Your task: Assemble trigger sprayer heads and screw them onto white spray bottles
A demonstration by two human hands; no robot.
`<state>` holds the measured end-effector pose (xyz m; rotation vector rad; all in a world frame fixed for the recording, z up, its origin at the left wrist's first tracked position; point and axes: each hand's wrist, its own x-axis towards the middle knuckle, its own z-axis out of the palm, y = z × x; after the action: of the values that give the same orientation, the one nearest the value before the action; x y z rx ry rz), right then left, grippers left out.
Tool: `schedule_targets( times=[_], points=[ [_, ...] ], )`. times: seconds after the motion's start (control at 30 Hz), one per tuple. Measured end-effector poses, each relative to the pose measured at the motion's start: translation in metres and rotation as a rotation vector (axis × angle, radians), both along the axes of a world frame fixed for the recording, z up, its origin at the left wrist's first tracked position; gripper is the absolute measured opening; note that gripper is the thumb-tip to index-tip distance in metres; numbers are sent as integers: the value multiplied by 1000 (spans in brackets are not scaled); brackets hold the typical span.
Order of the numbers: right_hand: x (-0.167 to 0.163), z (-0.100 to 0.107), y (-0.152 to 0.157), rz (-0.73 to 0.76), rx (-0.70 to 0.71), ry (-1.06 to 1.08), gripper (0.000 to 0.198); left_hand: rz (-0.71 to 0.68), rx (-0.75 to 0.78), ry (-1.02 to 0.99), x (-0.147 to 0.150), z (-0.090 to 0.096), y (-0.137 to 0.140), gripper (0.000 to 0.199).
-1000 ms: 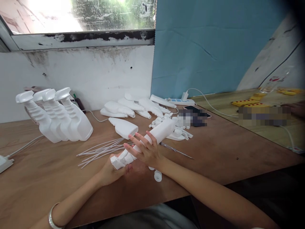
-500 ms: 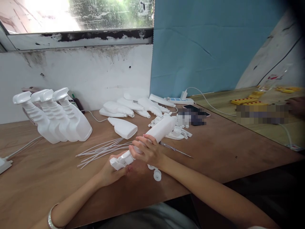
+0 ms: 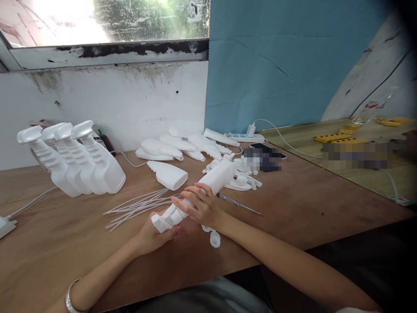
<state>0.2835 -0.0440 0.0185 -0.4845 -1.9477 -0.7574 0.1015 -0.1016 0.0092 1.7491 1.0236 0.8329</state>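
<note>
A white spray bottle [image 3: 216,176] lies slanted between my hands over the table, its base pointing away to the right and its trigger head [image 3: 163,221] toward me at the left. My left hand [image 3: 154,234] is closed around the trigger head from below. Wrapped round the bottle's neck and upper body is my right hand [image 3: 200,204]. Small white ring-shaped parts [image 3: 215,239] lie under my right wrist. Thin white tubes [image 3: 140,206] are spread just beyond my left hand. A loose white bottle [image 3: 172,175] rests on its side behind them.
Several upright spray bottles [image 3: 81,161] stand at the left. More white bottles [image 3: 182,145] lie by the wall. A heap of white trigger parts [image 3: 243,180], a thin metal tool [image 3: 239,204], a phone [image 3: 267,150] and a power strip [image 3: 244,138] are at the right.
The bottle and trigger head have turned slightly in my hands, and the bottle's base has shifted a little left. My right fingers have slid slightly toward the trigger head.
</note>
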Motion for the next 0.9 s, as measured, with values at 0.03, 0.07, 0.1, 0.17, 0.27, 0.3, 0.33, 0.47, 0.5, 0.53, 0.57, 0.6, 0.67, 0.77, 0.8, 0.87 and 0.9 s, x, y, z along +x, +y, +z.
schedule_targets(
  times=[0.03, 0.07, 0.1, 0.17, 0.27, 0.3, 0.33, 0.47, 0.5, 0.53, 0.57, 0.6, 0.67, 0.77, 0.8, 0.87, 0.9],
  points=[
    [0, 0, 0, 4, 0, 3, 25, 1, 5, 7, 0, 0, 0, 16],
    [0, 1, 0, 4, -1, 2, 24, 2, 16, 16, 0, 0, 0, 17],
    [0, 1, 0, 3, -3, -1, 23, 0, 31, 29, 0, 0, 0, 17],
    [0, 2, 0, 0, 3, -1, 19, -3, 69, 63, 0, 2, 0, 17],
    [1, 1, 0, 1, 11, -1, 15, -12, 134, 114, 1, 6, 0, 16],
    [1, 1, -1, 2, 3, -5, 15, -13, 153, 122, 1, 8, 0, 15],
    [1, 0, -1, 3, -11, -13, 15, -12, 172, 124, 1, 9, -1, 14],
    [2, -2, 0, 6, -49, -25, 19, 3, 196, 113, 1, 9, -1, 13],
    [2, -3, 1, 9, -48, -21, 21, 9, 190, 116, 0, 8, -1, 13],
    [2, -3, 1, 14, -44, -14, 24, 12, 180, 124, 0, 8, -1, 14],
    [2, -4, 2, 19, -40, -8, 26, 12, 170, 133, -1, 7, -1, 13],
    [2, -4, 2, 24, -37, -3, 27, 8, 161, 137, -1, 6, -1, 13],
    [1, -5, 2, 22, -43, -6, 28, -5, 136, 131, -1, 5, -1, 16],
    [-1, -7, 1, -5, -75, -16, 32, -25, 98, 83, -2, 5, -2, 26],
    [-2, -7, 0, -6, -77, -10, 33, -28, 97, 65, -3, 5, -1, 30],
    [-2, -8, 0, 16, -52, 4, 33, -25, 119, 25, -5, 4, -1, 36],
    [-1, -8, 1, 30, -28, 7, 33, -14, 136, -7, -7, 3, -1, 39]
  ],
)
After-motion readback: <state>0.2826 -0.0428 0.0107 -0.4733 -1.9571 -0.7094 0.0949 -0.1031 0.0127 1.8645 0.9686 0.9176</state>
